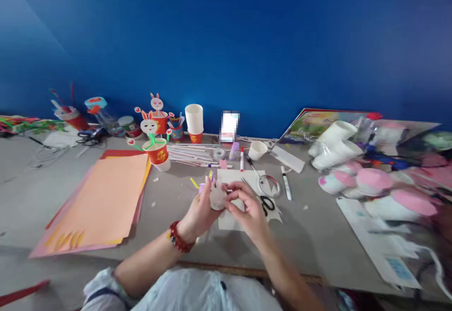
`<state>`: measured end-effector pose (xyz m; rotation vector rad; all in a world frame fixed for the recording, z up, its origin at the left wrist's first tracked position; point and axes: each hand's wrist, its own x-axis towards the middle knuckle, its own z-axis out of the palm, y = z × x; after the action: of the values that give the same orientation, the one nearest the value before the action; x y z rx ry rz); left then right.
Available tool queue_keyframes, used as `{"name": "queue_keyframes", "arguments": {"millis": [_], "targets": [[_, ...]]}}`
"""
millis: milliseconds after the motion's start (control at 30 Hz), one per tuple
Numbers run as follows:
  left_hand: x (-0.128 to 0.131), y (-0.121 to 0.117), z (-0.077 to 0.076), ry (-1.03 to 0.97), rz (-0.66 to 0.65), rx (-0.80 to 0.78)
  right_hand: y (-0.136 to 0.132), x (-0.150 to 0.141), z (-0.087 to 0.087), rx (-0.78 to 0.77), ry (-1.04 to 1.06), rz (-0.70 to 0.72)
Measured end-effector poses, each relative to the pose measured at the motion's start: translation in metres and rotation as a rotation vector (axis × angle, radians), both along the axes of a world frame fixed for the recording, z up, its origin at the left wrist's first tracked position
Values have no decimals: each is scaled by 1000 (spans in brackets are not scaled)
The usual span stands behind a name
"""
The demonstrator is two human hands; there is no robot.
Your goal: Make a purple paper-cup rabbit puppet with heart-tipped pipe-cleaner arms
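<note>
A small white paper bunny head (216, 199) with upright ears is held up in front of me over the table. My left hand (201, 210) grips it from the left, thumb along its side. The fingertips of my right hand (245, 205) pinch together at its right edge; whether they hold a separate small piece is hidden. Below the hands lies a sheet of white paper (226, 222). Black-handled scissors (267, 204) rest right of my right hand, near a roll of tape (269, 186) and a white marker (286, 184).
Stacked coloured paper (102, 193) lies at left. Behind it stand red paper cups (156, 153) with bunny figures. Paper sticks (190, 154), a stack of white cups (194, 119) and a single white cup (257, 150) line the back. Pink-and-white rolls (374, 181) crowd the right.
</note>
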<state>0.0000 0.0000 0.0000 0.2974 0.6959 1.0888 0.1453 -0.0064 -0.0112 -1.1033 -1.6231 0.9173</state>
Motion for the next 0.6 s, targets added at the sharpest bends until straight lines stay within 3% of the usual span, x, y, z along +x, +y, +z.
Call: {"name": "queue_keyframes", "arguments": {"millis": [367, 600], "targets": [[0, 0, 1, -21, -20, 40, 1, -3, -2, 48, -70, -81], [-1, 1, 2, -75, -61, 50, -2, -5, 1, 187, -167, -150]]}}
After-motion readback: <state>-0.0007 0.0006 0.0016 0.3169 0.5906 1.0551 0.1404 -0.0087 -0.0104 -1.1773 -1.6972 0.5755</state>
